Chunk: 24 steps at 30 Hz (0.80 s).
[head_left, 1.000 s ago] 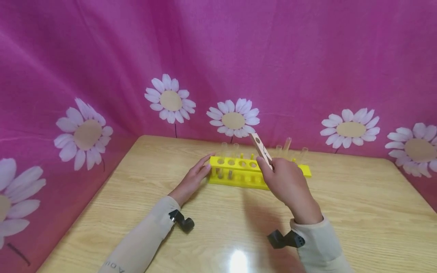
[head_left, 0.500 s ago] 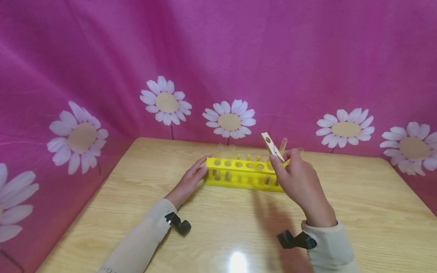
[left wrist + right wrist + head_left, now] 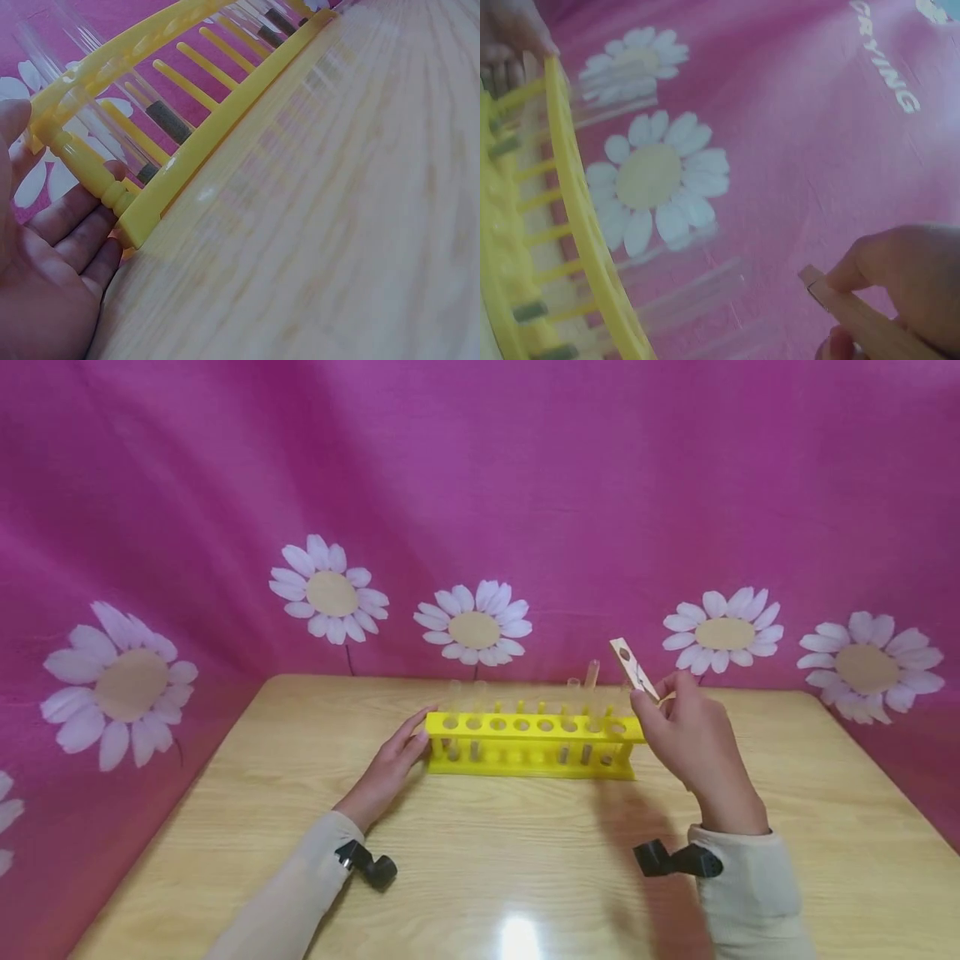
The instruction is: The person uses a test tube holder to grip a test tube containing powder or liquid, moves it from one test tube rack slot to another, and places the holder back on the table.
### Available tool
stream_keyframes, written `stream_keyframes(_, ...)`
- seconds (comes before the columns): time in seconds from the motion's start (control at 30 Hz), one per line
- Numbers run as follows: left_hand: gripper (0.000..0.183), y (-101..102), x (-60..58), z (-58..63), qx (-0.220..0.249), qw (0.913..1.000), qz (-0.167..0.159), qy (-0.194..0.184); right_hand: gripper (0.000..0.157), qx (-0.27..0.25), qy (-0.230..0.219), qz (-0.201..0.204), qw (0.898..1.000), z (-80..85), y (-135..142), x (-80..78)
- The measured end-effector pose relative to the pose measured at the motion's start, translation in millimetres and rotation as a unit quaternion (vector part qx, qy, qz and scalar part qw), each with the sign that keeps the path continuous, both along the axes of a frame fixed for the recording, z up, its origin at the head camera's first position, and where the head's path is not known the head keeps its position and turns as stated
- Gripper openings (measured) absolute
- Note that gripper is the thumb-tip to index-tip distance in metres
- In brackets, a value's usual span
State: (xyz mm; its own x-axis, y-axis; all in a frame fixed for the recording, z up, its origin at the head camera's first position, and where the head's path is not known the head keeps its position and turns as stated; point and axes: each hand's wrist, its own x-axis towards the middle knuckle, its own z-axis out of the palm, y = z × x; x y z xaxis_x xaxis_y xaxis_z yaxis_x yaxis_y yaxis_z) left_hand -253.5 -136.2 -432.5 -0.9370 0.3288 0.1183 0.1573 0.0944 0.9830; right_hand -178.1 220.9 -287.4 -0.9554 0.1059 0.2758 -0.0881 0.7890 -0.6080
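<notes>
A yellow test tube rack stands on the table. Clear test tubes fill some of its holes, two at the left and three at the right, with dark matter at their bottoms. My left hand holds the rack's left end; in the left wrist view the thumb lies at the top bar and the fingers at the end post. Beyond the right end my right hand pinches a wooden test tube holder, its holed end pointing up and left. No tube shows in the holder's jaws.
The rack rests on a light wood-grain table. A pink curtain printed with white daisies hangs behind the table's far edge. Bare pegs stand along the rack's back.
My right hand has moved right with the test tube holder, from over the rack's middle to past its right end. The left hand keeps its place on the rack; the head view has shifted right.
</notes>
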Motion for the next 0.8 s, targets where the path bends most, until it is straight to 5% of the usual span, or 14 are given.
stream_keyframes(0.23, 0.051, -1, 0.9, 0.7, 0.003, 1.0, -0.001, 0.0, 0.043, -0.016, 0.024, -0.088, 0.996, -4.5, 18, -4.7)
stream_keyframes(0.43, 0.054, -1, 3.1, 1.7, -0.003, 1.0, 0.003, -0.003, 0.047, -0.041, 0.0, -0.16, 0.986, -8.1, 28, -11.8)
stream_keyframes(0.8, 0.054, 2, 2.6, 1.9, -0.015, 0.9999, 0.003, -0.002, 0.039, 0.002, -0.142, -0.126, 0.982, -17.9, 59, -10.1)
